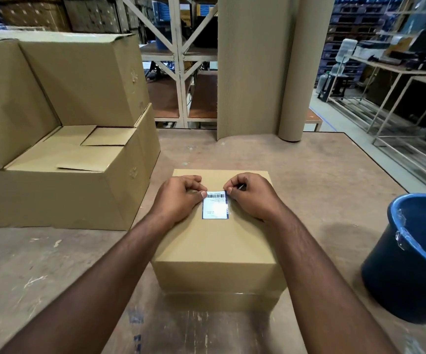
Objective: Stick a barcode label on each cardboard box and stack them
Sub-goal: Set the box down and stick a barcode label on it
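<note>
A small cardboard box [217,241] sits on top of another box of the same width in the middle of the worktable. A white barcode label [215,205] lies on its top face, barcode at the far end. My left hand [178,198] pinches the label's upper left corner, fingers curled and thumb on the edge. My right hand [251,198] pinches the upper right corner the same way. Both wrists rest on the box top.
Several large cardboard boxes [61,154] are stacked at the left of the table [321,175]. A blue bucket [411,256] stands at the right edge. A tall roll of corrugated cardboard [263,67] stands at the table's far end, with shelving behind.
</note>
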Tool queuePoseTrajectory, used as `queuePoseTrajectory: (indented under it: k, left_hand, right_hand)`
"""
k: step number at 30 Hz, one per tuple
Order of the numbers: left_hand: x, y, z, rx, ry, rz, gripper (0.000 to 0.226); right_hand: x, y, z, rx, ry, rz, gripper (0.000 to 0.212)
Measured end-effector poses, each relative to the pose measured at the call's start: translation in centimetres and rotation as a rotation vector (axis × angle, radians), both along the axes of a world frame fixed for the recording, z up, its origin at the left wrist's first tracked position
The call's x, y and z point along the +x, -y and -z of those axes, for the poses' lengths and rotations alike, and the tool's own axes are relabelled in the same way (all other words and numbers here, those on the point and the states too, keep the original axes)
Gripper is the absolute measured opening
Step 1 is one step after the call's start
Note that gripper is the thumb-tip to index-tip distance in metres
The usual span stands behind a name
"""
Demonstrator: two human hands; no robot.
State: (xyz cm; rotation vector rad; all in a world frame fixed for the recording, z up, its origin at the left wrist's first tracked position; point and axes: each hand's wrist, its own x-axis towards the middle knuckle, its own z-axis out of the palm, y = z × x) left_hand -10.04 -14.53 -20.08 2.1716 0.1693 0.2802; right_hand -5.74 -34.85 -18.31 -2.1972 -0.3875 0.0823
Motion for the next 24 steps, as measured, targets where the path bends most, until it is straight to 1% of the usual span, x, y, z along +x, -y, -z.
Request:
queuePoseTrajectory:
  k: [4,8,14,17,18,20,22,24]
  left_hand:
    - [0.10,-0.03,0.32,-0.045,0.005,-0.011,0.010]
    - [0.30,0.04,0.61,-0.067,0.037,-0.024,0.011]
    - [0.33,-0.03,0.98,-0.116,0.055,-0.035,0.014]
    - [0.26,0.01,0.99,-0.150,0.079,-0.039,0.010]
    - [0.24,-0.02,0.95,-0.125,0.076,-0.043,0.018]
    - [0.14,0.02,0.96,0.001,0.048,-0.021,0.035]
    - [0.00,0.10,0.85,0.087,0.046,0.006,0.032]
    - [-0.11,0.05,0.73,0.087,0.055,0.012,0.023]
  right_hand:
    - [-0.01,0.12,0.31,0.062,-0.027,0.060,0.024]
    - [0.07,-0.16,0.13,-0.006,-0.003,0.029,0.027]
    - [0.51,0.13,0.23,-0.014,-0.062,-0.086,0.006]
    - [0.88,0.31,0.54,-0.009,-0.030,-0.083,0.007]
    - [0.89,0.33,0.62,0.008,-0.032,-0.077,0.008]
    - [0.81,0.37,0.71,0.048,-0.050,-0.064,0.011]
    - [0.74,0.37,0.76,0.078,-0.054,-0.055,0.011]
    - [0.62,0.34,0.68,0.093,-0.043,-0.046,0.014]
